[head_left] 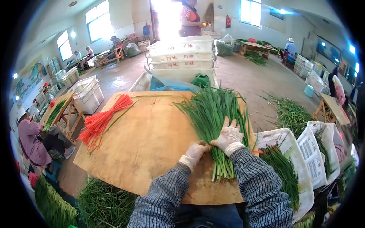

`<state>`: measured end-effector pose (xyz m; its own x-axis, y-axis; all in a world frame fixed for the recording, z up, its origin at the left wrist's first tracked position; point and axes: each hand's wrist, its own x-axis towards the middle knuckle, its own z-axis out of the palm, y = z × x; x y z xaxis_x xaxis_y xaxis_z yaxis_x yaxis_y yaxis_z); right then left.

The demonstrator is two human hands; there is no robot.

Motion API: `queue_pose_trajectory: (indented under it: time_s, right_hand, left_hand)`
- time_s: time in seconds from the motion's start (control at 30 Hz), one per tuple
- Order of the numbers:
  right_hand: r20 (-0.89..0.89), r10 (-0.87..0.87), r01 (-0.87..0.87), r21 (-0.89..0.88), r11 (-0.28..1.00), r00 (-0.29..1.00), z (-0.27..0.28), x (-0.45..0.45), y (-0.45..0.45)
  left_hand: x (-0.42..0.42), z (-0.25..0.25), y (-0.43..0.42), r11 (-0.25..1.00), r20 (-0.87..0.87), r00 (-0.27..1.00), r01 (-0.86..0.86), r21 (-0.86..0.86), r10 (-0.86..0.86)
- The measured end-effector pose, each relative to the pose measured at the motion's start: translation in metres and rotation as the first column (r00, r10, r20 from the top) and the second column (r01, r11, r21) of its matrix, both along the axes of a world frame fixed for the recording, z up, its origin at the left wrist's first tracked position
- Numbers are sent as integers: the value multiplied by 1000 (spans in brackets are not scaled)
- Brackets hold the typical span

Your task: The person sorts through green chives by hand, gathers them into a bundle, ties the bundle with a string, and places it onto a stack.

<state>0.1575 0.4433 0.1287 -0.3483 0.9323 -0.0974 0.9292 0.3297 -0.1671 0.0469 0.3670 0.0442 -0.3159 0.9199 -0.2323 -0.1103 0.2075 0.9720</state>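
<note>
A thick bunch of long green stalks (213, 110) lies on the wooden board (152, 133), its pale cut ends toward me. My right hand (229, 137), in a thin whitish glove, lies on top of the bunch with its fingers spread over the stalks. At the bunch's left edge my left hand (196, 152), gloved too, is closed, and a bit of orange-red shows at its fingertips; what it grips is too small to make out. A bundle of red ties (102, 121) rests on the board's left side, a few loose green leaves beside it.
Stacked white crates (181, 57) stand beyond the board. White baskets with green stalks (281, 171) are at the right, and loose greens (106, 203) lie below left. A seated person (32, 140) is at the left; another person (189, 19) stands behind the crates.
</note>
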Motion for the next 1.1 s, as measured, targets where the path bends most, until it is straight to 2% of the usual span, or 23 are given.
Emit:
queue_pose_trajectory:
  time_s: [0.17,0.33,0.43,0.57,0.63,0.77,0.83,0.9,0.97,1.0,1.1]
  right_hand:
    - [-1,7,-7,-4,1000,1000,-2,0,2]
    - [-3,3,-3,-12,1000,1000,-1,0,2]
    - [-9,-3,3,-18,1000,1000,1,0,1]
    - [-31,6,-7,-12,1000,1000,-1,1,1]
    - [-49,13,-14,-4,1000,999,0,2,0]
    - [-181,53,-44,53,998,982,-1,9,8]
    - [-213,75,-74,15,997,974,8,16,13]
    - [-268,95,-97,5,995,959,12,20,18]
    - [-319,139,-139,20,990,938,15,28,28]
    - [-333,147,-129,75,989,932,11,28,35]
    - [-441,155,-201,-60,978,884,26,42,44]
  left_hand:
    - [-6,-4,-5,996,-43,996,82,-29,-83]
    - [-7,0,-9,995,-27,995,95,-37,-96]
    - [-5,6,-12,996,179,982,75,-44,-66]
    - [1,11,-10,1000,307,951,19,3,-19]
    - [2,12,-6,1000,292,956,18,-23,-11]
    - [3,12,4,998,261,963,-57,-26,62]
    - [7,16,5,995,220,971,-88,-38,94]
    - [2,9,8,999,198,979,-52,7,49]
    - [-1,13,6,999,205,978,-38,-20,41]
    - [-1,16,5,999,207,978,-31,-24,36]
    - [5,25,1,995,232,968,-96,-12,96]
